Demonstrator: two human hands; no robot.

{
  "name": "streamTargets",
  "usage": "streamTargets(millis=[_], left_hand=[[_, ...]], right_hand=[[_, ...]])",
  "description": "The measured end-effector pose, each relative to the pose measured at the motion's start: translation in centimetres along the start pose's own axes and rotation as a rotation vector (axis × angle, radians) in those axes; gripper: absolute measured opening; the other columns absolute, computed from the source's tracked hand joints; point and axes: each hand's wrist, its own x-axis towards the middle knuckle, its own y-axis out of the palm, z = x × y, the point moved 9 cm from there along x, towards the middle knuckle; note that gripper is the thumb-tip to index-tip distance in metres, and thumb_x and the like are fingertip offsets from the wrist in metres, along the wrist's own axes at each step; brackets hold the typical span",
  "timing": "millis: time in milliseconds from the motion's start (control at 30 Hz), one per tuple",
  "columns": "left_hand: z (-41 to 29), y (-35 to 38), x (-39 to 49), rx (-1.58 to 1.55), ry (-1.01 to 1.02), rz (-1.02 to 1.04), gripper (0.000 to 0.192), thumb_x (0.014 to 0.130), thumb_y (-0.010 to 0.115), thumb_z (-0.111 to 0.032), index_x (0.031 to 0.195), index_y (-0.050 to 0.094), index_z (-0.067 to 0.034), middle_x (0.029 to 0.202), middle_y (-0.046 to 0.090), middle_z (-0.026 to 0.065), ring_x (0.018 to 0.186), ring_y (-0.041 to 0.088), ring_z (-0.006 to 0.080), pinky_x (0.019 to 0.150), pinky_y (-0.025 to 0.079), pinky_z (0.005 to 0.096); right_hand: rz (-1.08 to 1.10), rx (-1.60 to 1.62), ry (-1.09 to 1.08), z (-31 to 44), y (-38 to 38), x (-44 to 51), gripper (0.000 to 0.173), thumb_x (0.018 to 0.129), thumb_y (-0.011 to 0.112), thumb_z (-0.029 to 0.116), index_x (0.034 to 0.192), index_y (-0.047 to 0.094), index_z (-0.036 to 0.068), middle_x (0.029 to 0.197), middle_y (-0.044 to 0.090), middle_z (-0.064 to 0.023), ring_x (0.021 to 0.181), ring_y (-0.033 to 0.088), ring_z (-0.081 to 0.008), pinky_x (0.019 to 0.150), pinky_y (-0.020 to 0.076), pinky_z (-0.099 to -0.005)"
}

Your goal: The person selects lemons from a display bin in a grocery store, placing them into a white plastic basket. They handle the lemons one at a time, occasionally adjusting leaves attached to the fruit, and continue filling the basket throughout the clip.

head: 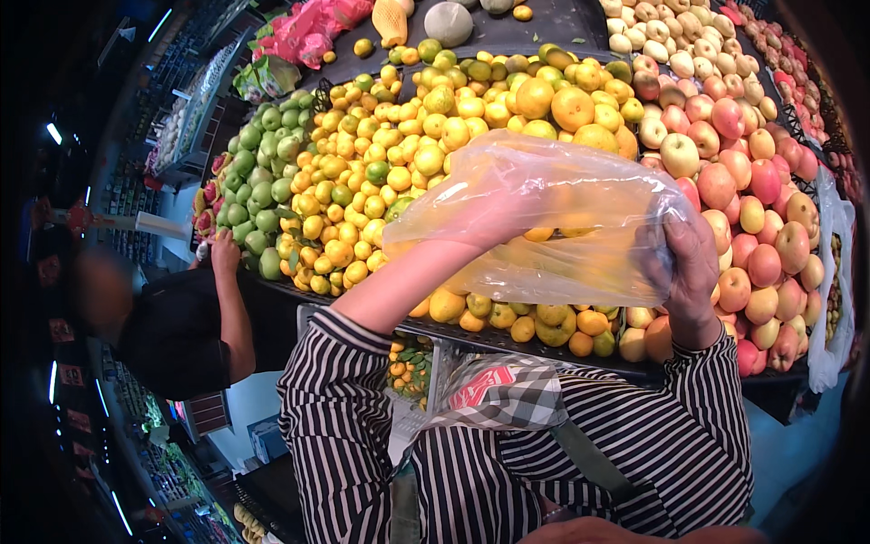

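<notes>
A translucent plastic bag (578, 231) is stretched over a slanted display of yellow and orange citrus fruit (408, 149). My left hand (520, 190) is inside the bag, seen blurred through the film; whether its fingers hold anything cannot be told. At the bag's right end my right hand (686, 262) grips the plastic, beside the red and yellow apples (764, 265). Larger oranges (572, 109) lie just beyond the bag. Some citrus shows below its near edge.
Green pears (258, 197) lie left of the citrus, near another person's hand (224, 253). Pale fruit (656, 30) fills the back right. A pink plastic bag (316, 30) and a melon (448, 24) are at the back. Another plastic bag (832, 285) hangs at the right edge.
</notes>
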Motion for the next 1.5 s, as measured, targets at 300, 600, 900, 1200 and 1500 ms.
streamTargets(millis=[300,600,900,1200,1500], left_hand=[[2.1,-1.1,3.8,0.094,0.047,0.087,0.031,0.084,0.056,-0.02,0.111,0.058,-0.007,0.105,0.061,0.0181,0.097,0.057,0.0329,0.085,0.045,0.039],[1.4,-3.8,2.3,0.138,0.067,0.118,0.033,0.083,0.058,-0.02,0.113,0.057,-0.006,0.103,0.061,0.0172,0.097,0.057,0.0327,0.086,0.045,0.0384],[-2.3,-8.2,-0.5,0.439,0.166,0.099,0.035,0.082,0.059,-0.02,0.115,0.056,-0.006,0.101,0.062,0.0163,0.097,0.057,0.0325,0.087,0.045,0.0377],[-2.3,-6.7,-6.9,0.425,0.185,0.171,0.039,0.081,0.06,-0.018,0.118,0.053,-0.005,0.097,0.062,0.0167,0.094,0.058,0.0327,0.084,0.047,0.0386],[-4.1,-5.1,-19.2,0.24,0.016,0.276,0.014,0.083,0.055,-0.015,0.086,0.05,-0.002,0.07,0.055,0.0155,0.071,0.056,0.0349,0.063,0.045,0.0456]], right_hand=[[-0.069,-0.484,-0.406,1.7,0.3,-0.8,0.042,0.078,0.064,-0.006,0.117,0.053,0.002,0.114,0.053,-0.0165,0.09,0.056,-0.0205,0.073,0.0483,-0.0271],[-0.139,-0.164,-0.176,0.9,1.3,-0.3,0.031,0.089,0.052,0.002,0.118,0.05,-0.006,0.103,0.056,-0.0095,0.086,0.054,-0.0117,0.069,0.0467,-0.0213],[-0.113,0.106,0.183,-1.0,2.2,0.0,0.044,0.088,0.053,0.018,0.124,0.046,-0.006,0.102,0.057,-0.0057,0.088,0.053,-0.0094,0.075,0.0422,-0.0196],[-0.015,0.111,0.137,-1.4,3.3,-1.4,0.067,0.084,0.058,0.031,0.133,0.034,-0.008,0.115,0.053,-0.0086,0.104,0.05,-0.0144,0.091,0.0387,-0.0275],[-0.198,-0.027,-0.488,2.9,1.9,-3.3,0.054,0.086,0.056,0.047,0.11,0.049,0.0,0.083,0.053,-0.0028,0.072,0.051,-0.0095,0.067,0.0434,-0.0217]])
